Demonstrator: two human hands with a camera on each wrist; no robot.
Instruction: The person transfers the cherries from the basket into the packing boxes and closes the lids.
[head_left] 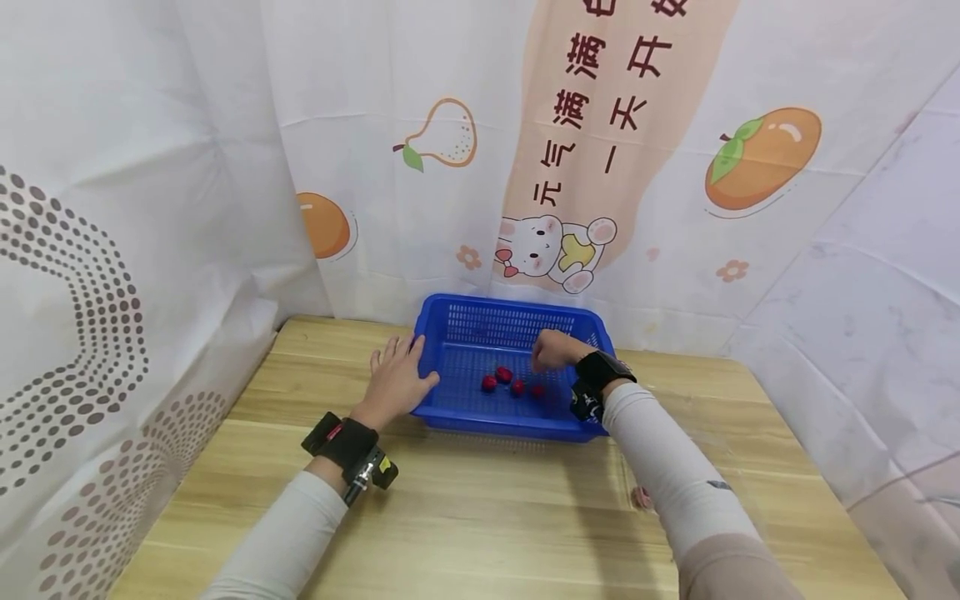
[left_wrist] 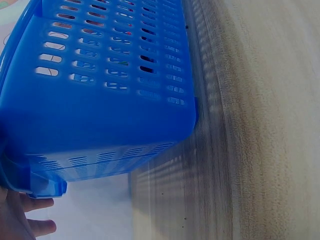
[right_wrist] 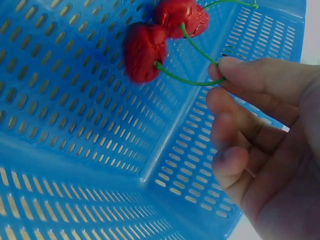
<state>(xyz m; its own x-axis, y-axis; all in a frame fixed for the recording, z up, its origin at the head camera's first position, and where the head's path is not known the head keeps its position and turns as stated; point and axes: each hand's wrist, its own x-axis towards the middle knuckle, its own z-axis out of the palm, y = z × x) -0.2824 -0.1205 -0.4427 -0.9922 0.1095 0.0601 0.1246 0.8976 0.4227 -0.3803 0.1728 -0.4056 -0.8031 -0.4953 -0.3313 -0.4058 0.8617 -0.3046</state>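
A blue slotted basket sits at the back of a pale wood-grain counter, close to the hanging cloth, within reach of both hands. Inside it are several red cherries with green stems. The person's right hand reaches over the basket, thumb and forefinger nearly together, pinching stems, probably because these are easier to grasp than the round fruit; the other fingers curl loosely. I can't tell whether those cherries touch the basket's floor. The left hand rests at the left rim, fingers spread and fairly straight, perhaps steadying it. Something small and pinkish lies beside the right forearm, too unclear to name. White cloth printed with fruit, a cartoon animal and Chinese characters hangs behind; dotted cloth hangs at left.
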